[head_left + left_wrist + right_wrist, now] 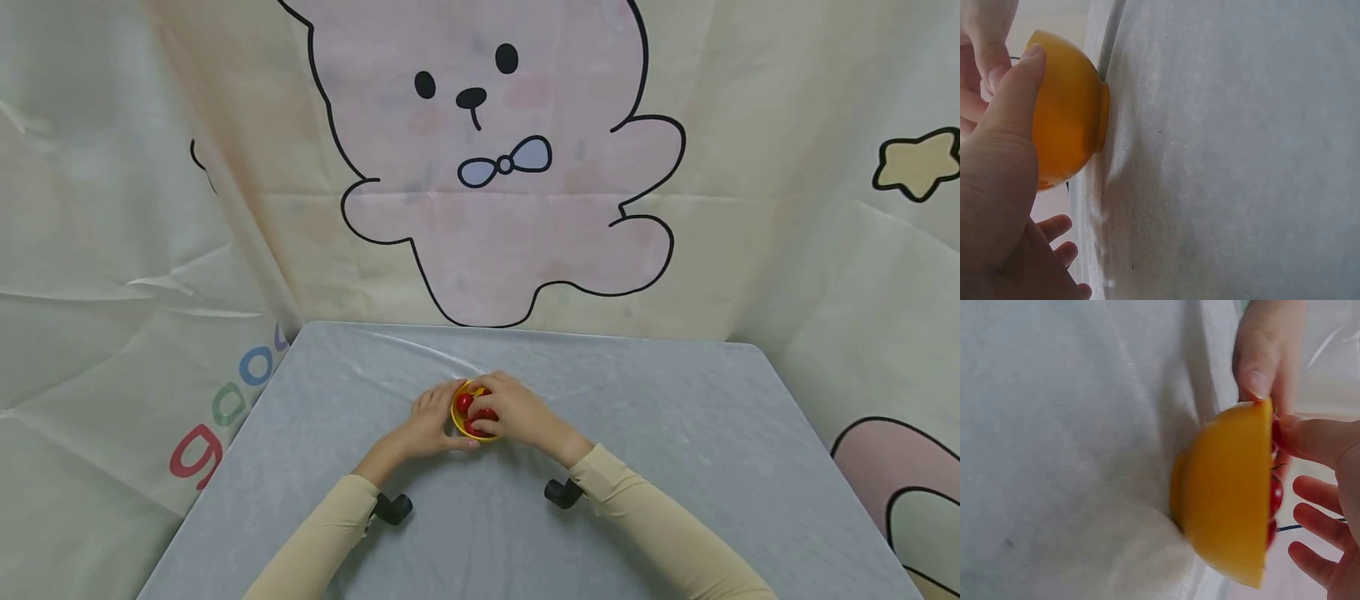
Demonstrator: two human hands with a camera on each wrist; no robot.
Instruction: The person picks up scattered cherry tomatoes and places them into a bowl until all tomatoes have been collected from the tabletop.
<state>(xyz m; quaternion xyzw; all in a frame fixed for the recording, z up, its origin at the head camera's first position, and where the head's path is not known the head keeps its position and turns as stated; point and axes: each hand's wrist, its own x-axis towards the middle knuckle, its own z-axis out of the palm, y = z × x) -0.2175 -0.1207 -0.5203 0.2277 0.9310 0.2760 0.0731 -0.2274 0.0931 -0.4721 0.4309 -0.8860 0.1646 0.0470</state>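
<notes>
A small yellow bowl point(455, 421) stands upright on the table, holding several small red round fruits point(465, 403). Thin stems show on some of these fruits in the right wrist view. My left hand point(431, 423) steadies the bowl from its left side, with the thumb point(1016, 87) against the bowl wall near the rim. From the right, my right hand point(521, 412) reaches over the bowl's opening. Its thumb point(1316, 440) presses on a red fruit at the rim, with the index finger hidden behind it, and the other fingers spread beside the bowl.
A pale grey-blue cloth covers the table point(675, 433). Behind it hangs a cream backdrop point(750, 167) with a pink cartoon bear. Black wrist camera mounts point(393, 508) stick out under both forearms, low over the cloth.
</notes>
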